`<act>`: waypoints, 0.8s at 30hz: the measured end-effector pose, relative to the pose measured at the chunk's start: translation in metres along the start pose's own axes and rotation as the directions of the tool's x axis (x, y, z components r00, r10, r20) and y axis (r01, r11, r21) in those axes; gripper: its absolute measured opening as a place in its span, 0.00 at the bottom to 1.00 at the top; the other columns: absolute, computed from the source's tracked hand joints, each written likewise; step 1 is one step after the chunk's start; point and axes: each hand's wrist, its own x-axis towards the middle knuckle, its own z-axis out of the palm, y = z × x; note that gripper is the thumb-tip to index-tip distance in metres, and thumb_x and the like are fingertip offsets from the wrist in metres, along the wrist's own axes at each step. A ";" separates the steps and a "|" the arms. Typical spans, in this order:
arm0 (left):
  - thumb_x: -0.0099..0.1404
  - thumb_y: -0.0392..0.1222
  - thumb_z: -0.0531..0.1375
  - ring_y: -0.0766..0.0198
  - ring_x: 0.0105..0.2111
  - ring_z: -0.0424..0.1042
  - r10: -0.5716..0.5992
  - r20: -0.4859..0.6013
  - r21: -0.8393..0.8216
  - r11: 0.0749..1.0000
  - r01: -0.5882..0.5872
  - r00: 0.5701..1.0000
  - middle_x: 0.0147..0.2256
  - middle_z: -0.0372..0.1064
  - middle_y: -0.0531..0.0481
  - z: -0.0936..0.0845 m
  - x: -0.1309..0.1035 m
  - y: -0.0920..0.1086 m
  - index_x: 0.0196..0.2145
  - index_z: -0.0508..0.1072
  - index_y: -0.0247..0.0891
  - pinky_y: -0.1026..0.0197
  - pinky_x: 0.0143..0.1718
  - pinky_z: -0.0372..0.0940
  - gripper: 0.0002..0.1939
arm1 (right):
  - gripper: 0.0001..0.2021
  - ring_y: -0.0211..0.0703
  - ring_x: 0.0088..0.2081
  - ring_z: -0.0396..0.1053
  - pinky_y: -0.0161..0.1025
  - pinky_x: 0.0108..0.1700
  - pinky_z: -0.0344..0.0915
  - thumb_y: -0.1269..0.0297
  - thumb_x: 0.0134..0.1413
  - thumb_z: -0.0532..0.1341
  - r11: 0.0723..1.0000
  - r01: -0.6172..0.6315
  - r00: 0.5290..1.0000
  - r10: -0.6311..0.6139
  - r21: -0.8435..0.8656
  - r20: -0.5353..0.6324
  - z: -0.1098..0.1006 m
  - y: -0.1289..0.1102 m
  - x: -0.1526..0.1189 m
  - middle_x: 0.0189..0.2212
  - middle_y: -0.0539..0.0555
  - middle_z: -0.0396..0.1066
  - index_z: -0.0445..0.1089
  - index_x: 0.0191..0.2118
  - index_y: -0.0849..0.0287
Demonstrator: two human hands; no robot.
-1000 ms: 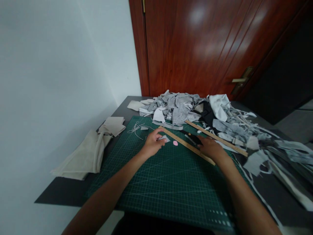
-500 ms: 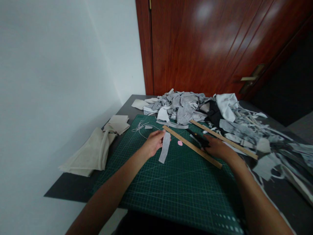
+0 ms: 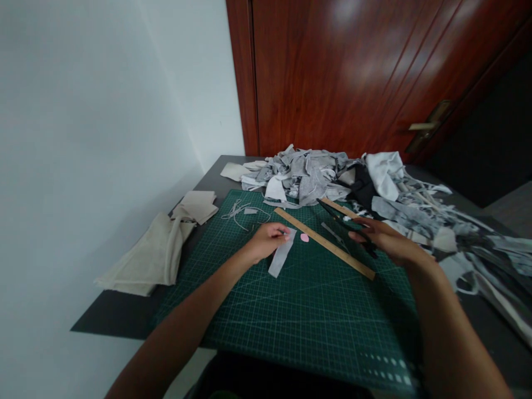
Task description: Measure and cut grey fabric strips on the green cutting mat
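Observation:
A short grey fabric strip (image 3: 282, 255) hangs from the pinched fingers of my left hand (image 3: 268, 241), low over the green cutting mat (image 3: 291, 321). My right hand (image 3: 384, 238) is closed around the handles of black scissors (image 3: 336, 216), whose blades point up and to the left, above the mat. Between my hands lie a wooden ruler (image 3: 324, 243), a pink piece of chalk (image 3: 305, 238) and a narrow grey scrap (image 3: 332, 233). A second wooden ruler (image 3: 341, 206) is partly hidden by the scissors and my right hand.
A heap of grey and white scraps (image 3: 307, 172) runs along the back and right of the table. Folded beige cloth (image 3: 153, 255) lies at the left edge. Thin cords (image 3: 236, 210) rest on the mat's back left. A wooden door (image 3: 332, 72) stands behind.
My right hand has lifted and moved right with the scissors, uncovering the narrow scrap. The strip in my left hand has tilted, its top shifting right. The view has shifted slightly.

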 end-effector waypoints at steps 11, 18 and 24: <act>0.59 0.26 0.68 0.65 0.31 0.76 -0.109 -0.260 -0.593 0.802 -0.069 0.959 0.33 0.77 0.48 0.004 0.001 0.021 0.36 0.79 0.34 0.61 0.37 0.73 0.08 | 0.19 0.42 0.26 0.66 0.38 0.28 0.69 0.45 0.47 0.72 0.736 -0.091 0.995 0.037 0.671 0.095 0.056 -0.045 -0.005 0.26 0.49 0.69 0.68 0.33 0.52; 0.60 0.27 0.67 0.64 0.35 0.77 -0.052 -0.342 -0.621 0.762 -0.184 0.938 0.35 0.78 0.46 0.008 -0.002 0.022 0.35 0.80 0.32 0.59 0.44 0.73 0.05 | 0.19 0.39 0.30 0.72 0.36 0.32 0.75 0.48 0.49 0.75 0.253 -0.189 0.978 -0.043 0.949 0.206 0.087 -0.065 -0.033 0.30 0.49 0.73 0.74 0.38 0.54; 0.61 0.31 0.68 0.63 0.37 0.78 -0.003 -0.300 -0.654 0.729 -0.203 0.954 0.38 0.80 0.47 0.011 -0.008 0.027 0.38 0.79 0.35 0.59 0.41 0.74 0.07 | 0.27 0.45 0.42 0.79 0.41 0.47 0.76 0.57 0.41 0.81 0.314 -0.089 0.995 -0.012 0.945 0.098 0.113 -0.069 -0.042 0.35 0.48 0.79 0.70 0.46 0.51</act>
